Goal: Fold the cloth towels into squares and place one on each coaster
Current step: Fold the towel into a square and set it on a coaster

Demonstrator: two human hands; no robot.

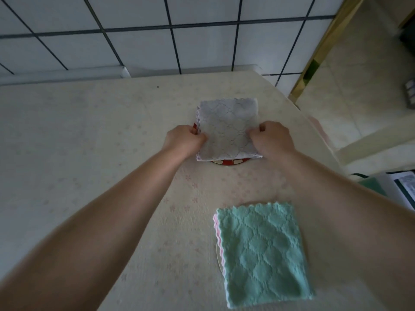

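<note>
A folded grey towel [226,129] lies square on a red-and-white coaster [229,162] toward the far side of the table [89,135], the coaster showing only as a sliver under the towel's near edge and at its left side. My left hand [183,140] grips the towel's left edge, fingers curled over it; my right hand [272,138] grips the right edge the same way, so the towel sits between my two hands, both arms stretched out over the tabletop. Nearer to me and to the right, a green towel [262,250], folded with a pink layer peeping out along its left edge, lies flat over a second coaster [218,254], of which only a thin pale rim shows. A tiled wall [202,30] rises behind the table.
</note>
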